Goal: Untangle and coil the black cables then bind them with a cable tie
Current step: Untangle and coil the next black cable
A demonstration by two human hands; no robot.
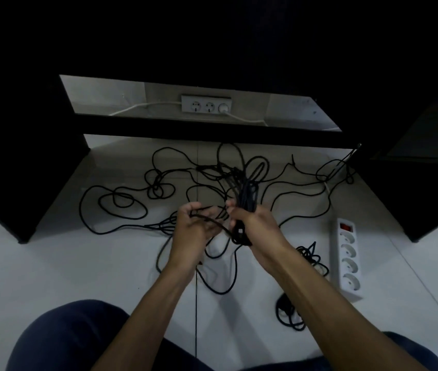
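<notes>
From the head camera, the person's right hand (252, 223) grips a gathered bundle of thin black cable loops (247, 194), its fingers clamped round the bundle, which sticks up above the fist and hangs a little below it. The left hand (193, 226), just beside the right, holds a single strand of the same black cable (207, 219) running across its palm toward the bundle, with its fingers loosely curled round the strand. The rest of the long black cables (121, 202) lies in loose, crossing loops over the white tiled floor (52, 263), spreading left, far and right of the hands, and some strands trail down beneath the forearms. A smaller black tangle (311, 255) lies near on the right, just beside a white four-socket power strip with a red switch (347, 258). Farther off, a white wall socket strip (206, 104) with a white cord plugged in sits behind a dark low shelf (212, 135).
</notes>
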